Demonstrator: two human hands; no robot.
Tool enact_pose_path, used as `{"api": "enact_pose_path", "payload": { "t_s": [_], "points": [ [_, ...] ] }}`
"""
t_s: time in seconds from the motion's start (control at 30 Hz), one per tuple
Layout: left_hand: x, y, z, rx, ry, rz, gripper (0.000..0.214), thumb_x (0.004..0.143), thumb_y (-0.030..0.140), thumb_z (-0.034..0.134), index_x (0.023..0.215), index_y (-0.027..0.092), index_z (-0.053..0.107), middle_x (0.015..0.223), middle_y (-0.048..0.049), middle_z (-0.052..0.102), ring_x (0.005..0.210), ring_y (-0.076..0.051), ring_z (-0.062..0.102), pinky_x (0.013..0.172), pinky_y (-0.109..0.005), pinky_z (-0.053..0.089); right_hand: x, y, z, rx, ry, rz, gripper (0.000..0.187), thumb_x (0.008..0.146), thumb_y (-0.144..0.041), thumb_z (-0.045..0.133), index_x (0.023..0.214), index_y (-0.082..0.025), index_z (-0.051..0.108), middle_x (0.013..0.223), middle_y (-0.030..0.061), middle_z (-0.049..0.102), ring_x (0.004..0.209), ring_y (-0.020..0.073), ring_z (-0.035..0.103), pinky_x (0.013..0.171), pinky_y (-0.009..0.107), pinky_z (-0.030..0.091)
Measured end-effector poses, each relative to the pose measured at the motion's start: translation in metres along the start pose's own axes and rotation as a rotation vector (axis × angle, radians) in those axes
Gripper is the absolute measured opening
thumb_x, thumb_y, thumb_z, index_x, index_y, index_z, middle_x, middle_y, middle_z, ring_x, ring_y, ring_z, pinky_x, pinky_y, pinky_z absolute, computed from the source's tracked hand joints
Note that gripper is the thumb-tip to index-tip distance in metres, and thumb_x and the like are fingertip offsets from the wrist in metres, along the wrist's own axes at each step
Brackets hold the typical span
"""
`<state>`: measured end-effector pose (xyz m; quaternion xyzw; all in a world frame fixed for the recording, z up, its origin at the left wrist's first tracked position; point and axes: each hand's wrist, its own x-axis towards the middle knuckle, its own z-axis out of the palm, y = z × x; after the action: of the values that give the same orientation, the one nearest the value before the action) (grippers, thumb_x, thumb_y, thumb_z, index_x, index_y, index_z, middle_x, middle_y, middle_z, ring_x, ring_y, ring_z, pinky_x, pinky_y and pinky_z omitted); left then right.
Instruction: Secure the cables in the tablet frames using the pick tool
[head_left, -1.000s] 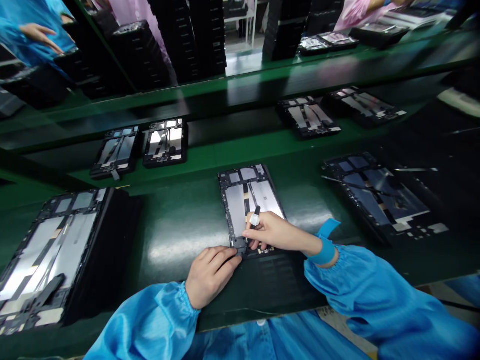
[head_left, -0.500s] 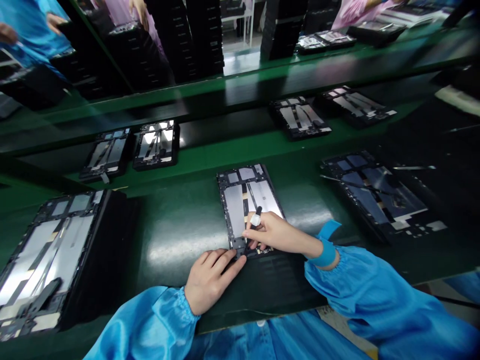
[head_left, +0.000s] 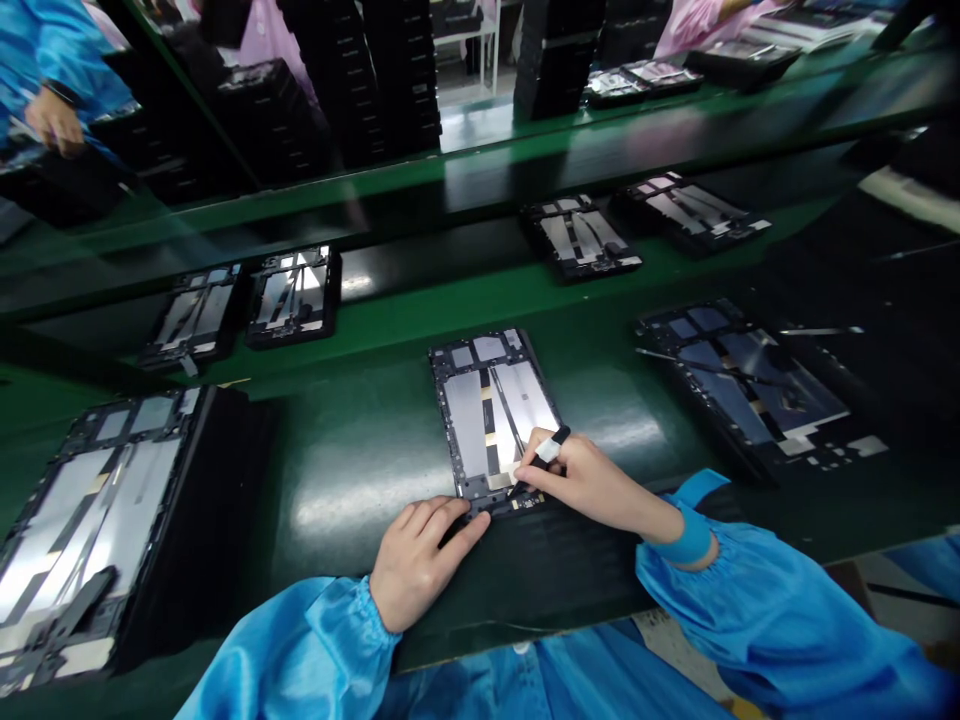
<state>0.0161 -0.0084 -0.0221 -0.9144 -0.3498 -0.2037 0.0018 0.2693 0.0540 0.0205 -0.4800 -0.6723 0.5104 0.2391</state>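
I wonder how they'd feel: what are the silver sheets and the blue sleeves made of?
The silver sheets look like thin metal or foil, with a smooth sheen and pale glare. The blue sleeve looks like slick synthetic fabric: glossy, softly creased, gathered at the cuff. The exact fibre can't be told.

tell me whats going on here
A person in a shiny blue smock is working at a green bench. Their right hand holds a slim black pen-like tool, its tip down on a black tablet frame with silver panels. Their left hand rests against the frame's lower edge. More such frames lie along the bench.
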Motion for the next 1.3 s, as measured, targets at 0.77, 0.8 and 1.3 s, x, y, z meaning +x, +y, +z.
{"api": "enact_pose_path", "payload": {
  "t_s": [0.77,0.8,1.3],
  "points": [
    [0.002,0.002,0.002,0.057,-0.033,0.021,0.039,0.096,0.011,0.047,0.133,0.021,0.054,0.12,-0.0113,0.06,0.107,-0.024,0.056,0.087,-0.036,0.049,0.0,0.002,0.001,0.034,0.022,0.016,0.017,0.088,-0.03,0.061,0.076,-0.019,0.059,0.067,-0.0008,0.064,0.063,0.0164,0.064,0.056,0.024,0.045],
    [0.002,0.002,0.001,0.071,-0.046,0.022,0.04,0.096,0.011,0.047,0.134,0.021,0.053,0.12,-0.0115,0.06,0.107,-0.024,0.056,0.087,-0.036,0.049,0.0,0.002,0.001,0.03,0.024,0.007,0.017,0.088,-0.03,0.06,0.075,-0.019,0.059,0.067,-0.001,0.064,0.062,0.0158,0.064,0.056,0.024,0.044],
    [0.018,0.009,-0.001,0.12,-0.143,-0.053,0.039,0.096,0.02,0.05,0.133,0.029,0.054,0.122,-0.0116,0.059,0.099,-0.026,0.059,0.078,-0.04,0.054,0.001,0.003,0.003,-0.064,0.089,-0.057,0.017,0.087,-0.024,0.06,0.071,-0.02,0.057,0.06,-0.0046,0.056,0.049,0.011,0.053,0.048,0.022,0.036]
  ]
}}
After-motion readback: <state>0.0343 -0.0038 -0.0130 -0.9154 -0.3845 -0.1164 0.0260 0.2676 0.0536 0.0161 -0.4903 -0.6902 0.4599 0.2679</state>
